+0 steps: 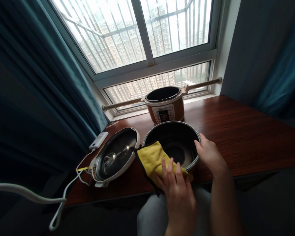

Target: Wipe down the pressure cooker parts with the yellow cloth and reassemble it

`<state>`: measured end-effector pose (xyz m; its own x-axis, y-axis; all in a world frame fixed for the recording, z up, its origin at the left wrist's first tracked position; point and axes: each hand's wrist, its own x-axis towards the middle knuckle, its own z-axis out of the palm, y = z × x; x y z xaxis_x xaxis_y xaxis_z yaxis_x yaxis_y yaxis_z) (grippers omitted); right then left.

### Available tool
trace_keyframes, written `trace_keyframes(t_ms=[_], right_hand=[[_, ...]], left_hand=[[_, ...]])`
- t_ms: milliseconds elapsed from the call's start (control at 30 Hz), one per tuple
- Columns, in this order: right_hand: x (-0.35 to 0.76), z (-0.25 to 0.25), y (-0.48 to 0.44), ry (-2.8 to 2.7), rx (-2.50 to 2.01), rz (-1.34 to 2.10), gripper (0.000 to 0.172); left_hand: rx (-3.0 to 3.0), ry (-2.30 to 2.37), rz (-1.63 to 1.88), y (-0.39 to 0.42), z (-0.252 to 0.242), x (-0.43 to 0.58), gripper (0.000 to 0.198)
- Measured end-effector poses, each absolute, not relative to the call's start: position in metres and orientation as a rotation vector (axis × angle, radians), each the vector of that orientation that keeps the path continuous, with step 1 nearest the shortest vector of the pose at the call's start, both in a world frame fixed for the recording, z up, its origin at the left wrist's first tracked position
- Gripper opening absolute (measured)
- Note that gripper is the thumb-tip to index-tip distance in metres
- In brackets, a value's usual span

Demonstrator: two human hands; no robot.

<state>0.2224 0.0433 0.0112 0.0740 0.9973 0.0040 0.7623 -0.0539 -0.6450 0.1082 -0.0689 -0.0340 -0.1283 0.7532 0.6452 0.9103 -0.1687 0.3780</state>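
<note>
A dark inner pot (170,137) with a speckled silver rim stands at the table's near edge, its opening facing up and tilted toward me. My right hand (209,151) is closed on the right side of its rim, thumb on the inner side. Over the near rim hangs a yellow cleaning cloth (151,157) with dark edging. My left hand (177,185) grips this cloth and presses it against the near side of the pot, fingers bent over the rim. Part of the cloth is hidden beneath that hand.
Behind the pot stands a brown electric pressure cooker (178,106) with a control panel. Its lid (118,150) lies underside up on the left. A white power strip (98,141) and white cable (27,193) are farther left. The wooden table (236,131) meets a window.
</note>
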Motion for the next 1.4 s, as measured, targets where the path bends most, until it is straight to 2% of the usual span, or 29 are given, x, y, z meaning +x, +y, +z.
trace_keyframes(t_ms=[133,333,567,633,767,833,933,1000,1233,1333,1400], right_hand=[[0.223,0.012,0.043,-1.722,-1.844,0.659,0.036],[0.22,0.012,0.039,-1.7,-1.794,0.679,0.038],[0.214,0.018,0.032,-1.653,-1.529,0.339,0.047],[0.209,0.026,0.022,-1.799,-1.327,0.442,0.047],[0.189,0.042,-0.001,-2.262,-1.0,0.87,0.05],[0.179,0.045,-0.009,-2.402,-1.027,0.905,0.043],[0.171,0.047,-0.012,-2.461,-1.113,0.801,0.016],[0.173,0.049,-0.01,-2.45,-1.042,0.811,0.013],[0.209,0.052,0.0,-2.122,-0.878,1.14,0.018],[0.223,0.048,0.003,-1.651,-0.897,1.376,0.02],[0.228,0.045,0.005,-1.189,-0.867,1.408,0.027]], left_hand=[[-2.091,-1.775,-1.126,-0.067,-0.032,0.105,0.038],[-2.104,-1.545,-1.382,-0.077,-0.04,0.073,0.043],[-2.211,-1.32,-1.694,-0.08,-0.031,0.067,0.03],[-2.295,-1.279,-1.745,-0.083,-0.026,0.066,0.029],[-2.285,-1.357,-1.847,-0.094,-0.028,0.056,0.026],[-2.168,-1.455,-1.897,-0.101,-0.035,0.05,0.025],[-1.996,-1.547,-1.905,-0.11,-0.044,0.04,0.027],[-1.923,-1.575,-1.872,-0.114,-0.044,0.034,0.027],[-1.994,-1.51,-1.685,-0.11,-0.025,0.018,0.032],[-2.072,-1.462,-1.533,-0.101,-0.021,0.02,0.034],[-2.115,-1.43,-1.446,-0.094,-0.019,0.024,0.036]])
